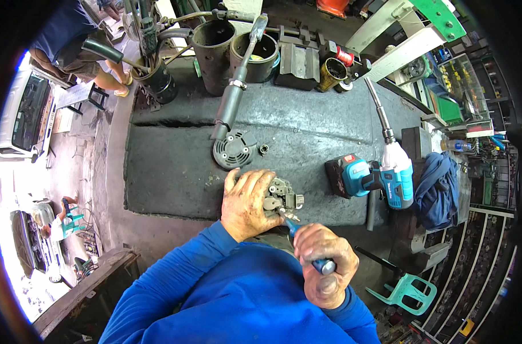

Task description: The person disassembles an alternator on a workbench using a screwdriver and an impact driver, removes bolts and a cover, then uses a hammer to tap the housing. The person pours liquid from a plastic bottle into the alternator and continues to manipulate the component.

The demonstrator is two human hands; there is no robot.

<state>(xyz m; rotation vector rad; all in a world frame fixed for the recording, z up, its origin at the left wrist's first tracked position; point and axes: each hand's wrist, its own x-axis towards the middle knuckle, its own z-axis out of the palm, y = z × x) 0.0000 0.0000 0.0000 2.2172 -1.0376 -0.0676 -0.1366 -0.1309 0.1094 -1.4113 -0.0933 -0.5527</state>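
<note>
My left hand grips a grey metal alternator part at the bench's near edge, its fingers closed around the left side. In my right hand is a screwdriver with a blue handle, slanting up and left. Its tip meets the near side of the alternator part, though the exact contact spot is too small to tell. Just beyond my left hand lies a round black slotted cover. A small nut-like piece sits to the right of that cover.
A blue cordless impact wrench with a long socket lies on the bench to the right, near a blue cloth. A dark cylindrical tool leans on a metal pot. Another person stands far left.
</note>
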